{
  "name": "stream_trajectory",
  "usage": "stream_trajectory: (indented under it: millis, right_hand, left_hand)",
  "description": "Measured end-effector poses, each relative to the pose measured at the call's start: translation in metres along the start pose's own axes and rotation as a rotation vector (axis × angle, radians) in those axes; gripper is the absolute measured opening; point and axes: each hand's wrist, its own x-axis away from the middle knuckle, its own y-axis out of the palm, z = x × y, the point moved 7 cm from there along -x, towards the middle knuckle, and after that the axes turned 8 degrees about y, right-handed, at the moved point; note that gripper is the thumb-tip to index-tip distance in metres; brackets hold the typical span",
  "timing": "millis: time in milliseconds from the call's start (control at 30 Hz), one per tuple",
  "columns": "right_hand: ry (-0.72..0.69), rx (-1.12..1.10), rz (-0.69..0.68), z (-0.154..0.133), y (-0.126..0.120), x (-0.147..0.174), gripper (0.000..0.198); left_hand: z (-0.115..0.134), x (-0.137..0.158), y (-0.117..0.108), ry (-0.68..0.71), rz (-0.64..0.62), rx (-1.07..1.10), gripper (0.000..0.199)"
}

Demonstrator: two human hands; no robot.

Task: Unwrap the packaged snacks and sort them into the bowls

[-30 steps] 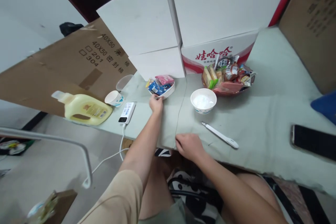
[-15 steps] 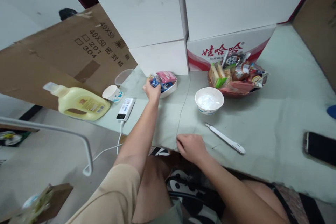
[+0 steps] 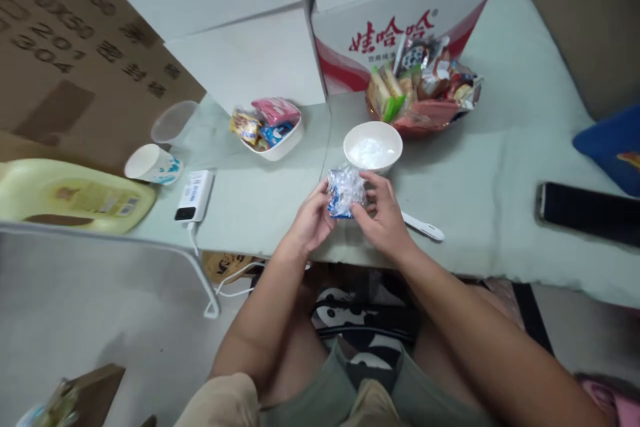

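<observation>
Between my two hands, above the table's near edge, is a small snack packet [image 3: 346, 192] in shiny clear and blue wrapping. My left hand [image 3: 314, 219] grips its left side, and my right hand [image 3: 384, 217] has thumb and fingers on its right side. Just behind the packet stands a white paper bowl [image 3: 373, 145] with crumpled clear plastic inside. A white scalpel-like knife [image 3: 424, 227] lies on the table, partly hidden by my right hand. Farther left, a white heart-shaped dish [image 3: 280, 149] holds several small wrapped snacks in yellow, pink and blue.
A reddish basket [image 3: 420, 121] of packaged snacks stands at the back before white boxes [image 3: 345, 67]. On the left are a yellow detergent bottle [image 3: 90, 197], a paper cup [image 3: 154, 165] and a cabled power bank [image 3: 195, 195]. A phone [image 3: 590, 211] and a blue item [image 3: 613, 147] lie right.
My left hand has come back from the heart-shaped dish with a blue packet. My right hand has risen from the table edge and joined it on the packet. The view has shifted downward.
</observation>
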Motion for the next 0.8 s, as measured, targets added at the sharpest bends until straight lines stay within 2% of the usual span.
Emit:
stream_trajectory:
  millis: [67, 133, 267, 333, 400, 500, 633, 733, 800]
  right_hand:
    - [-0.002, 0.054, 0.027, 0.002, -0.01, 0.0, 0.035]
    - [-0.016, 0.073, 0.067, 0.002, -0.021, 0.0, 0.033]
    - [-0.095, 0.066, 0.161, -0.003, -0.042, -0.001, 0.06]
    - [-0.128, 0.071, 0.152, -0.006, -0.048, -0.001, 0.063]
    - [-0.179, 0.124, 0.137, -0.011, -0.052, 0.001, 0.048]
    - [-0.302, 0.231, 0.146, -0.019, -0.053, 0.009, 0.022]
    - [-0.44, 0.307, 0.146, -0.027, -0.048, 0.019, 0.019]
    - [-0.438, 0.241, 0.182, -0.031, -0.053, 0.02, 0.014]
    - [-0.358, 0.166, 0.212, -0.03, -0.06, 0.017, 0.01]
  left_hand:
    - [-0.007, -0.006, 0.011, -0.053, -0.049, 0.018, 0.041]
    - [-0.009, -0.01, 0.015, -0.072, -0.058, -0.039, 0.046]
    - [-0.008, -0.014, 0.013, -0.045, -0.087, -0.247, 0.059]
    - [-0.011, -0.014, 0.014, -0.068, -0.139, -0.293, 0.064]
    - [-0.013, -0.013, 0.015, -0.089, -0.16, -0.295, 0.072]
    - [-0.013, -0.013, 0.016, -0.066, -0.114, -0.236, 0.083]
    - [-0.009, -0.014, 0.017, -0.01, -0.067, -0.111, 0.09]
    - [-0.006, -0.014, 0.014, -0.011, -0.072, -0.117, 0.085]
    - [-0.006, -0.012, 0.012, -0.028, -0.097, -0.18, 0.078]
